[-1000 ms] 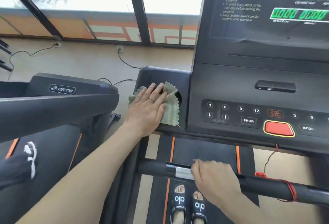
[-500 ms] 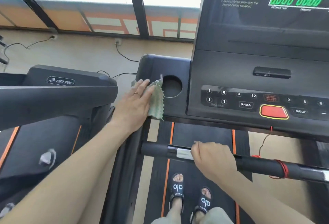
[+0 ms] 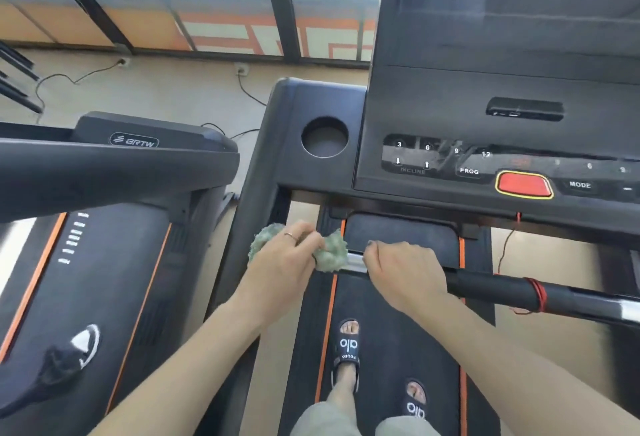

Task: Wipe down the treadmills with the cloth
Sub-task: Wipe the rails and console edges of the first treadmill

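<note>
I stand on a black treadmill whose console [image 3: 325,179] has a round cup hole at its left. My left hand [image 3: 284,262] grips a pale green cloth [image 3: 332,253], bunched around the left end of the black handlebar [image 3: 498,288]. The cloth sticks out on both sides of my fingers. Right beside it, my right hand [image 3: 405,271] holds the same bar, next to its silver sensor strip [image 3: 356,262].
A second treadmill [image 3: 114,172] stands close on the left, with a dark shoe on its belt. A red safety cord [image 3: 535,293] is wound round the bar to the right. Cables run across the floor to wall sockets below the window.
My left hand has left the console's left corner and come down to the handlebar, bunching the cloth around it. My right hand has stayed on the bar.
</note>
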The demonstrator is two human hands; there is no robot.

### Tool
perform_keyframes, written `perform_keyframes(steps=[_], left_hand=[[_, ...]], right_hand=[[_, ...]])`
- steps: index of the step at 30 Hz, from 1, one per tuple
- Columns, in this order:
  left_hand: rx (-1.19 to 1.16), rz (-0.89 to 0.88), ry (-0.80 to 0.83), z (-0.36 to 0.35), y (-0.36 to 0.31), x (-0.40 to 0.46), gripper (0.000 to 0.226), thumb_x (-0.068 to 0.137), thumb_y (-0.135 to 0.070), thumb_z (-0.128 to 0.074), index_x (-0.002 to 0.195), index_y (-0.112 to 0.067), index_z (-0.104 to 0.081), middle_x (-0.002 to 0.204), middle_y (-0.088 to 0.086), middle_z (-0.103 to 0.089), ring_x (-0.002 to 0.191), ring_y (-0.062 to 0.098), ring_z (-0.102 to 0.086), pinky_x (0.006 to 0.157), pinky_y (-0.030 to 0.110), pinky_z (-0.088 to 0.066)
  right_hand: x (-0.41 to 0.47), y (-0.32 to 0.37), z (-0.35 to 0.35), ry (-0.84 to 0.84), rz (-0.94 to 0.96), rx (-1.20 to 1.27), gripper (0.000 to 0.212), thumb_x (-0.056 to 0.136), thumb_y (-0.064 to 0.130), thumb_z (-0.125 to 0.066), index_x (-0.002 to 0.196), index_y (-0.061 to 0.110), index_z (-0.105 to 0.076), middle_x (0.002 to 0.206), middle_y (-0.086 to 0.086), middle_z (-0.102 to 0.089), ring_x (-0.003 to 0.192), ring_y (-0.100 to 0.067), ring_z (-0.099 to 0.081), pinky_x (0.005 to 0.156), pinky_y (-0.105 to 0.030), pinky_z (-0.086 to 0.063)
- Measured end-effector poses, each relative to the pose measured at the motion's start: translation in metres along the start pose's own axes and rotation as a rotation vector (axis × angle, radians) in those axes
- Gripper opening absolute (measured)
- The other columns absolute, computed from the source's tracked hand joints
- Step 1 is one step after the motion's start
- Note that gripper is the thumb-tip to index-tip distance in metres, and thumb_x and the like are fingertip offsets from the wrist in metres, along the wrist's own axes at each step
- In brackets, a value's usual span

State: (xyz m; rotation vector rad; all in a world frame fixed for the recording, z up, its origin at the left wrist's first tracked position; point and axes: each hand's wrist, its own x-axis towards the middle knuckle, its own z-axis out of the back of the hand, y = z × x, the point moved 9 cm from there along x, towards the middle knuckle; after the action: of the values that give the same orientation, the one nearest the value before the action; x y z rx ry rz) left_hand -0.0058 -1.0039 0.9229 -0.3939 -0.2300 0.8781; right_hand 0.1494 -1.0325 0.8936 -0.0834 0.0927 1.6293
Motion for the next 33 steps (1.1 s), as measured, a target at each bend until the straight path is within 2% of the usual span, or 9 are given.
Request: perform_keyframes(steps=[5, 7, 9, 11, 15, 21, 25, 29, 33], left_hand=[[-0.663, 0.397, -0.063, 0.026, 0.013, 0.009, 0.023, 0.091, -0.01, -0.04, 0.089, -0.018, -0.062, 0.095, 0.002, -0.053, 0.086, 0.013, -0.052, 0.083, 0.03, -0.046], [-0.72, 0.423, -0.004, 0.032, 0.006, 0.012, 0.024, 0.092, -0.015, -0.037, 0.091, -0.018, -0.061, 0.095, 0.005, -0.052, 0.09, 0.018, -0.052, 0.087, 0.036, -0.048], [-0.579, 0.415, 0.087, 0.025, 0.001, 0.01, 0.025, 0.098, -0.013, -0.037, 0.1, -0.017, -0.062, 0.097, -0.001, -0.049, 0.094, 0.005, -0.049, 0.089, 0.024, -0.04], [-0.556, 0.432, 0.166, 0.012, -0.004, 0.007, 0.024, 0.103, -0.011, -0.039, 0.106, -0.015, -0.063, 0.096, -0.007, -0.045, 0.09, -0.006, -0.045, 0.084, 0.015, -0.034], [-0.548, 0.452, 0.194, -0.001, -0.008, 0.004, 0.03, 0.092, -0.033, -0.039, 0.106, -0.018, -0.061, 0.103, -0.007, -0.05, 0.103, 0.007, -0.049, 0.091, 0.027, -0.039], [-0.465, 0.456, 0.253, 0.001, -0.004, 0.003, 0.038, 0.084, -0.029, -0.035, 0.114, -0.023, -0.058, 0.104, -0.015, -0.05, 0.109, 0.015, -0.048, 0.098, 0.042, -0.044], [-0.058, 0.275, 0.317, 0.014, -0.008, 0.013, 0.05, 0.084, -0.034, -0.031, 0.129, -0.025, -0.05, 0.11, -0.009, -0.043, 0.11, 0.02, -0.042, 0.099, 0.039, -0.031], [0.297, 0.082, 0.183, 0.03, -0.016, 0.014, 0.049, 0.089, -0.039, -0.028, 0.131, -0.026, -0.049, 0.137, -0.005, -0.042, 0.125, 0.024, -0.033, 0.107, 0.039, -0.018], [0.475, 0.059, 0.243, 0.002, -0.01, -0.004, 0.059, 0.096, -0.039, -0.031, 0.145, -0.011, -0.048, 0.153, 0.013, -0.042, 0.143, 0.035, -0.032, 0.12, 0.047, -0.011]], right_hand=[[-0.013, 0.007, -0.009, 0.035, 0.11, -0.066, 0.008, 0.09, 0.015, -0.059, 0.098, 0.013, -0.061, 0.061, -0.002, -0.061, 0.047, -0.031, -0.055, 0.044, -0.027, -0.029], [-0.008, -0.002, -0.004, 0.093, -0.014, 0.215, 0.019, 0.102, 0.02, -0.038, 0.108, 0.015, -0.055, 0.084, -0.004, -0.067, 0.072, -0.033, -0.063, 0.059, -0.035, -0.047], [-0.007, -0.017, 0.005, 0.125, -0.257, 0.736, 0.026, 0.103, 0.03, -0.034, 0.105, 0.02, -0.058, 0.095, 0.0, -0.067, 0.088, -0.027, -0.06, 0.077, -0.039, -0.049], [-0.005, -0.018, 0.012, 0.099, -0.387, 1.128, 0.026, 0.101, 0.037, -0.039, 0.097, 0.023, -0.061, 0.088, 0.005, -0.068, 0.085, -0.017, -0.06, 0.077, -0.036, -0.047], [-0.005, 0.017, 0.002, 0.331, -0.483, 1.47, 0.034, 0.094, 0.054, -0.047, 0.099, 0.024, -0.063, 0.091, 0.002, -0.074, 0.088, -0.017, -0.069, 0.081, -0.032, -0.053], [-0.003, 0.011, 0.014, 0.034, -0.473, 1.449, 0.017, 0.081, 0.029, -0.067, 0.097, 0.033, -0.063, 0.093, 0.001, -0.07, 0.09, -0.019, -0.067, 0.082, -0.043, -0.057], [-0.001, 0.01, 0.021, 0.04, -0.496, 1.591, 0.021, 0.092, 0.007, -0.058, 0.106, 0.023, -0.056, 0.099, -0.011, -0.064, 0.073, -0.023, -0.071, 0.061, -0.036, -0.059], [-0.001, 0.008, 0.017, 0.125, -0.582, 1.713, 0.043, 0.084, -0.012, -0.051, 0.116, 0.016, -0.049, 0.103, -0.011, -0.06, 0.051, -0.017, -0.062, 0.059, -0.031, -0.057], [-0.004, 0.012, 0.002, 0.345, -0.46, 1.199, 0.074, 0.072, -0.01, -0.053, 0.135, 0.023, -0.036, 0.112, -0.006, -0.06, 0.081, -0.033, -0.07, 0.072, -0.044, -0.061]])
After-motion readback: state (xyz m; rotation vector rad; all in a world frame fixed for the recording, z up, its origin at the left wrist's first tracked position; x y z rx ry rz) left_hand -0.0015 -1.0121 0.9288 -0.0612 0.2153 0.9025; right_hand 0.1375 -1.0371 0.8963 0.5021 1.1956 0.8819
